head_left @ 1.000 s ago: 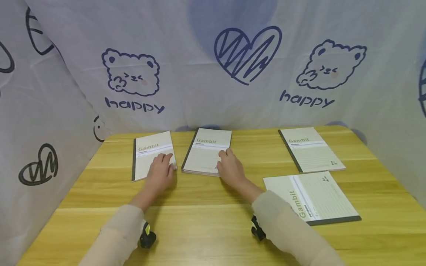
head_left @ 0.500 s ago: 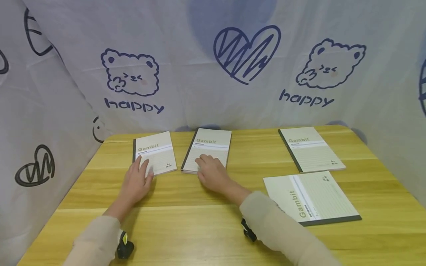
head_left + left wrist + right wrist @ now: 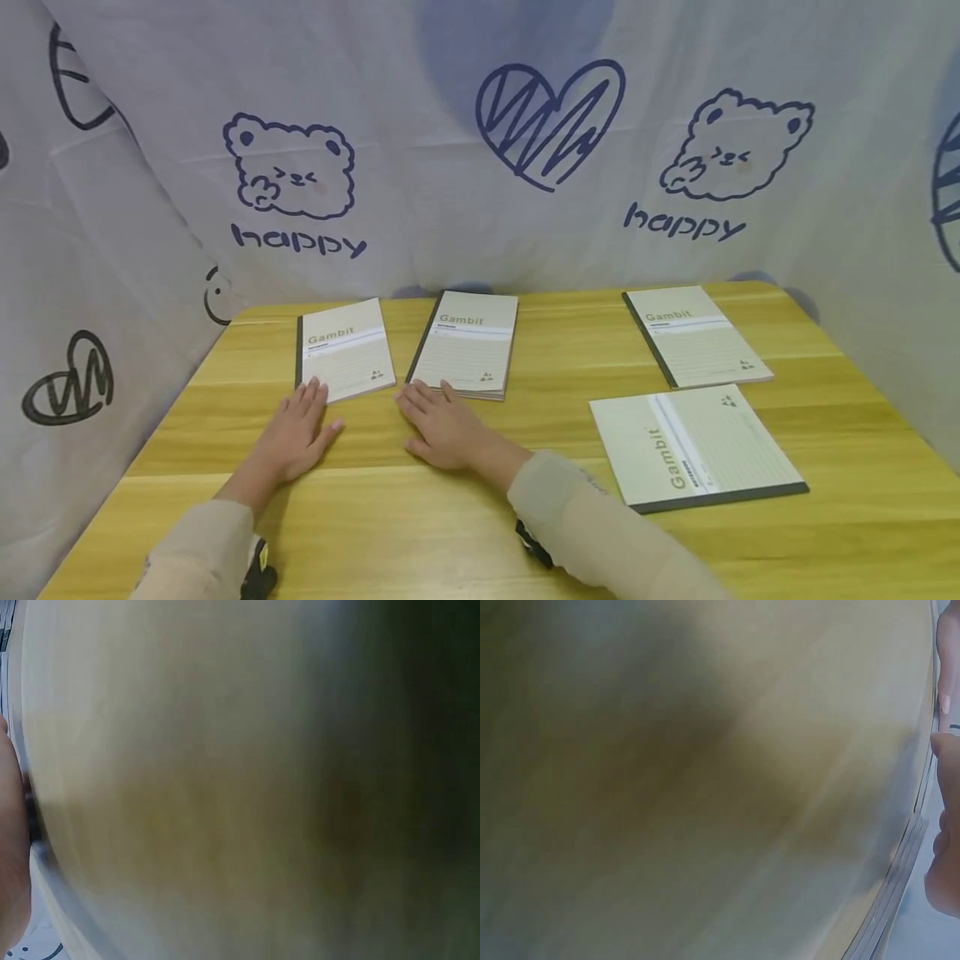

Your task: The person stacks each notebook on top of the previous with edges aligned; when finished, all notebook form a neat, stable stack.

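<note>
Left hand (image 3: 296,429) lies flat, fingers released, fingertips at the left notebook (image 3: 343,348); right hand (image 3: 442,425) likewise below the stack of notebooks (image 3: 468,342). Both lie lengthwise, titles away.

Pale cream-green covers with faint ruled lines, a white band, olive "Gambit" lettering and dark grey spines on all four notebooks (image 3: 341,348) (image 3: 467,343) (image 3: 693,335) (image 3: 693,446). Yellow-honey wood grain across the table (image 3: 450,517). Beige sleeves (image 3: 600,533); pale grey-white backdrop cloth (image 3: 420,167) printed with navy outlined bears, scribbled hearts and "happy".
</note>
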Motion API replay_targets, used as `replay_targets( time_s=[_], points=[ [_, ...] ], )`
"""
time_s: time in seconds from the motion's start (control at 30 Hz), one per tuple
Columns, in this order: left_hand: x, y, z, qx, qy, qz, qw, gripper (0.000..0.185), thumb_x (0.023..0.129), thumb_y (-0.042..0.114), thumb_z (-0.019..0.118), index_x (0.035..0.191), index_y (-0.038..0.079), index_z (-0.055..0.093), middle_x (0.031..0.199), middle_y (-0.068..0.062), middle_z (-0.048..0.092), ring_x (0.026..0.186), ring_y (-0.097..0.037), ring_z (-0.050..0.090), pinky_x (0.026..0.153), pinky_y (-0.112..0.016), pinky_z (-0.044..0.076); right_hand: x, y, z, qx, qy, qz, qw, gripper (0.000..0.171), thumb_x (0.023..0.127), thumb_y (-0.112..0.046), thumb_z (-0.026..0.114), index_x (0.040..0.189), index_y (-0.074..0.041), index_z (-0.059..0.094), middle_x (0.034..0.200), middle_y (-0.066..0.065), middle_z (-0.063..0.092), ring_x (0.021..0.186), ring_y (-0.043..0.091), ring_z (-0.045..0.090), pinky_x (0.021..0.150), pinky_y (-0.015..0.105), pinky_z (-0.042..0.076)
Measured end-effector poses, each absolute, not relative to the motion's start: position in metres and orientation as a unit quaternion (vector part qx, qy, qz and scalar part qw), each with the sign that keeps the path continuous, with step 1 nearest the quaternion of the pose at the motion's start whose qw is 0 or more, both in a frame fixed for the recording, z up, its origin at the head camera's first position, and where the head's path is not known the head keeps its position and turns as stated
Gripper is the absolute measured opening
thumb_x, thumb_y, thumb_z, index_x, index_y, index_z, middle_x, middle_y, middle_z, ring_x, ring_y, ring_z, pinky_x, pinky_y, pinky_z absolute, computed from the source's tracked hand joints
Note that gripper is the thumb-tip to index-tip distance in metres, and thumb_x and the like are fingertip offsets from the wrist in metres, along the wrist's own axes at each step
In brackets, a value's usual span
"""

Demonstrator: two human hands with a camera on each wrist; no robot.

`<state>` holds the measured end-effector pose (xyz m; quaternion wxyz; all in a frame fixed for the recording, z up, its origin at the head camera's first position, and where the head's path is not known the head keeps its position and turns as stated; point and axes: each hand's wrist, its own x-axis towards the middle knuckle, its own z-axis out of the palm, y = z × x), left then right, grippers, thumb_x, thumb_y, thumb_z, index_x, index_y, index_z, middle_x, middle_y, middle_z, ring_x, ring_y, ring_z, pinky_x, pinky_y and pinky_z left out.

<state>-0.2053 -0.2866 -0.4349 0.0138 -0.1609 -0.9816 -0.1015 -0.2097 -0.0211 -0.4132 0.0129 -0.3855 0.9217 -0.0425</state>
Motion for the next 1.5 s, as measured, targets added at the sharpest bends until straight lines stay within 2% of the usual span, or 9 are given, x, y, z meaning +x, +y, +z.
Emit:
replay_targets(
  time_s=[0.17,0.37,0.73,1.03,1.2,1.4,1.5],
  points=[
    [-0.204,-0.285,-0.433,-0.157,-0.979,-0.131,-0.005,0.067,0.099,0.038,0.032,0.14,-0.014,0.021,0.148,-0.033,0.014,0.136,-0.051,0.013,0.11,-0.06,0.013,-0.211,-0.03,-0.418,-0.389,0.92,-0.049,0.023,0.064,0.097,-0.043,0.038,0.149,-0.012,0.017,0.156,0.003,0.016,0.145,0.02,0.011,0.117,0.045,0.011],
    [-0.202,-0.284,-0.429,-0.15,-0.978,-0.143,-0.019,0.068,0.099,0.04,0.031,0.14,-0.013,0.022,0.148,-0.032,0.014,0.137,-0.05,0.012,0.11,-0.059,0.014,-0.213,-0.04,-0.419,-0.395,0.917,-0.046,0.024,0.064,0.098,-0.043,0.036,0.149,-0.011,0.016,0.156,0.004,0.016,0.145,0.022,0.012,0.118,0.039,0.011],
    [-0.186,-0.29,-0.431,-0.177,-0.974,-0.138,-0.003,0.065,0.098,0.035,0.038,0.139,-0.014,0.025,0.147,-0.033,0.018,0.136,-0.05,0.016,0.11,-0.06,0.016,-0.213,-0.053,-0.417,-0.394,0.916,-0.057,0.056,0.067,0.097,-0.046,0.037,0.15,-0.011,0.014,0.156,0.005,0.012,0.145,0.024,0.009,0.118,0.035,0.009],
    [-0.175,-0.289,-0.429,-0.194,-0.974,-0.112,0.012,0.066,0.096,0.038,0.043,0.139,-0.011,0.029,0.147,-0.029,0.025,0.135,-0.046,0.024,0.109,-0.057,0.022,-0.215,-0.059,-0.417,-0.385,0.915,-0.077,0.088,0.064,0.098,-0.046,0.032,0.149,-0.011,0.015,0.156,0.004,0.013,0.145,0.022,0.01,0.118,0.036,0.007],
    [-0.17,-0.286,-0.427,-0.19,-0.973,-0.127,0.015,0.065,0.096,0.037,0.043,0.138,-0.011,0.033,0.146,-0.029,0.028,0.135,-0.045,0.026,0.108,-0.055,0.024,-0.215,-0.06,-0.419,-0.382,0.916,-0.075,0.1,0.063,0.098,-0.046,0.032,0.149,-0.011,0.019,0.156,0.003,0.015,0.144,0.022,0.013,0.118,0.037,0.009],
    [-0.167,-0.288,-0.428,-0.215,-0.97,-0.106,0.033,0.06,0.096,0.033,0.044,0.136,-0.011,0.035,0.144,-0.028,0.032,0.133,-0.045,0.029,0.107,-0.056,0.026,-0.215,-0.055,-0.417,-0.383,0.915,-0.072,0.108,0.059,0.098,-0.047,0.032,0.147,-0.017,0.025,0.155,-0.003,0.019,0.144,0.017,0.016,0.118,0.034,0.011],
    [-0.167,-0.289,-0.431,-0.239,-0.967,-0.074,0.048,0.06,0.096,0.033,0.045,0.138,-0.009,0.034,0.145,-0.026,0.032,0.133,-0.043,0.031,0.109,-0.053,0.025,-0.215,-0.05,-0.414,-0.379,0.915,-0.076,0.113,0.059,0.096,-0.05,0.035,0.146,-0.02,0.028,0.154,-0.005,0.021,0.143,0.015,0.019,0.116,0.032,0.019]
  ],
)
